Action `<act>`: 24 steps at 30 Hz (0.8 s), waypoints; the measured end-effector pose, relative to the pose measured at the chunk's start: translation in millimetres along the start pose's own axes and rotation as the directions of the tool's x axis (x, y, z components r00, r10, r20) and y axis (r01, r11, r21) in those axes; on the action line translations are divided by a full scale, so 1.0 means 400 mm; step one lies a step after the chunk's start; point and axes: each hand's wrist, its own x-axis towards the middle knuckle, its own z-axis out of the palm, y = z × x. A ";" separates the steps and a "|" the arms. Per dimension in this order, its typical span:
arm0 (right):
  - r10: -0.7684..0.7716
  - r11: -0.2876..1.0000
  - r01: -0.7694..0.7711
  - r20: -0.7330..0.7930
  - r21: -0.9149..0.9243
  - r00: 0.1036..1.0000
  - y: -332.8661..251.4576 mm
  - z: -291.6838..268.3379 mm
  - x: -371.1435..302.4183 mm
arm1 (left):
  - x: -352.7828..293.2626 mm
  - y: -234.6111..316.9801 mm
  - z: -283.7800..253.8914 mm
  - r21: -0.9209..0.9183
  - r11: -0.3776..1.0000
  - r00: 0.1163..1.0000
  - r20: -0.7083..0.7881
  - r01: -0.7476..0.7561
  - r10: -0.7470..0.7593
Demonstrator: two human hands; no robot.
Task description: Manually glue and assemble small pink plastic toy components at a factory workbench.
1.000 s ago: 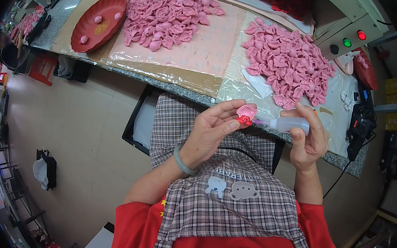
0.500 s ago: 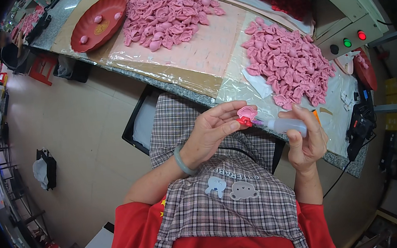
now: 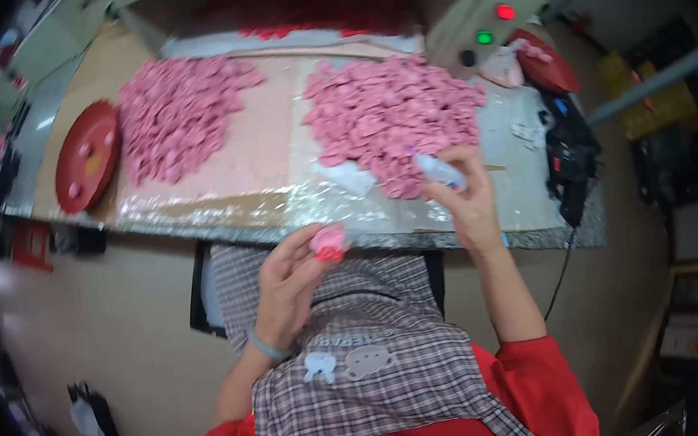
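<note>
Between the fingertips of my left hand [image 3: 288, 288] is a small pink piece [image 3: 330, 238] shaped like a shell or petal, with a red part at its lower end. My left hand is just in front of the table's near edge. My right hand [image 3: 474, 196] grips a small whitish squeeze bottle [image 3: 443, 171] above the near side of the right heap of pink pieces [image 3: 398, 115]. Its tip points up and left, apart from the held piece. A white scrap [image 3: 350, 179] lies beside this heap.
Another heap of pink pieces [image 3: 177, 117] lies further left, near a red scalloped dish [image 3: 63, 167] with a few pink balls. Behind stands a cream machine housing [image 3: 462, 2] with red pieces inside and lit buttons. A black corded device [image 3: 570, 156] is at the right.
The whole view has turned and shifted. My right hand has drawn the bottle away from the pink and red piece, out over the table; my left hand still holds the piece.
</note>
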 end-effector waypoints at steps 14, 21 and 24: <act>-0.236 0.841 -0.059 -0.464 -0.537 0.854 0.159 -0.479 0.160 | 0.013 -0.029 0.006 -0.025 0.999 0.998 0.056 0.028 -0.027; -0.341 0.858 0.047 -0.497 -0.512 0.798 0.179 -0.482 0.160 | 0.020 -0.033 0.012 -0.019 0.999 0.996 0.073 0.051 -0.050; -0.558 0.643 0.041 -0.432 -0.765 0.709 0.117 -0.413 0.103 | 0.023 -0.037 0.010 -0.010 0.999 0.995 0.086 0.052 -0.051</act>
